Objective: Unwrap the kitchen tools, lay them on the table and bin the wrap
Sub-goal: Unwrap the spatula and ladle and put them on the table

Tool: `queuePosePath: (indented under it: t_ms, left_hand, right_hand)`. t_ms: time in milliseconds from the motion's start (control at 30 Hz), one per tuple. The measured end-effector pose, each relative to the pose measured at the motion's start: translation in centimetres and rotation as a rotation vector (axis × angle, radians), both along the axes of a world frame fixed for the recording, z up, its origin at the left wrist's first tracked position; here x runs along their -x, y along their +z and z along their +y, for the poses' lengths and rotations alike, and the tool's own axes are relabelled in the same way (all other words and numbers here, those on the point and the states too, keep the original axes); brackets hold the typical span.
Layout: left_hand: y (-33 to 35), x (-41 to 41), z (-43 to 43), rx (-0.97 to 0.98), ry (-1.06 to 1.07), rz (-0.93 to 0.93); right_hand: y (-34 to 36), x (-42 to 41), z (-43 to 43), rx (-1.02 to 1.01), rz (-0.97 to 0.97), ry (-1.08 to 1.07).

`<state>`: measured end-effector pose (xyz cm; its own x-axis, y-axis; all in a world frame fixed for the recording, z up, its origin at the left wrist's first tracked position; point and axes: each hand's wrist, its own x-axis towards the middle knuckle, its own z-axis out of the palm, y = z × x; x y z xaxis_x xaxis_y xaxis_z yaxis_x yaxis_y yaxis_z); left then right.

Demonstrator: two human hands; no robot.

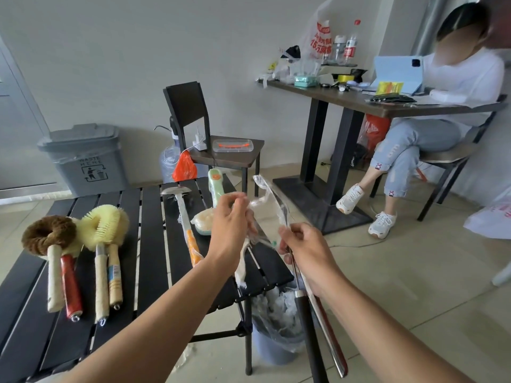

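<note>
Mid-unwrap, above the near right corner of the black slatted table. Grips two long tools together in the right hand, fingers curled round the shafts; one dark handle, one red-and-silver handle. Handles pointing near and down past the wrist, heads pointing far and up: long axis roughly near-to-far, leaning a little left at the top. Pinches clear wrap between thumb and fingertips of the left hand, just left of the tool heads. Film sheathing the heads, one twisted strand stretched between the two hands, a loose tail hanging to the table edge. Kind of heads under the film: cannot tell. Judged step: stripping the wrap off the far end along that axis. Left hand nearer the free end, so the puller; right hand only the anchor. Small bin with a clear liner directly below the hands, just right of the table leg, already holding crumpled wrap, so a short drop once the film is free. Laid on the table: brown brush and yellow brush at left, spatula and green-handled brush nearer the hands. Larger grey bin by the far wall, well apart.
</note>
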<state>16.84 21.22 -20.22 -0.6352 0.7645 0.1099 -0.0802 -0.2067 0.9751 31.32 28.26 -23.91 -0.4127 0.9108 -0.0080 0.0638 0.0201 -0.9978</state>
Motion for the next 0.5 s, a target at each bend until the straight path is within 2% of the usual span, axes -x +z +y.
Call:
queuePosePath:
  t_ms: [100, 200, 300, 500]
  left_hand:
    - [0.1, -0.1, 0.0, 0.075, -0.097, 0.181]
    - [-0.1, -0.5, -0.1, -0.044, 0.02, 0.209]
    - [-0.3, -0.7, -0.1, -0.073, 0.127, 0.28]
    - [-0.6, -1.2, -0.3, -0.124, 0.254, 0.164]
  right_hand:
    - [-0.2, 0.1, -0.7, 0.004, 0.008, 0.04]
    - [-0.5, 0.3, -1.2, 0.02, 0.01, 0.052]
    - [-0.6, 0.1, -0.9, 0.038, 0.008, 0.05]
    - [-1.2, 0.3, -0.7, 0.053, 0.005, 0.093]
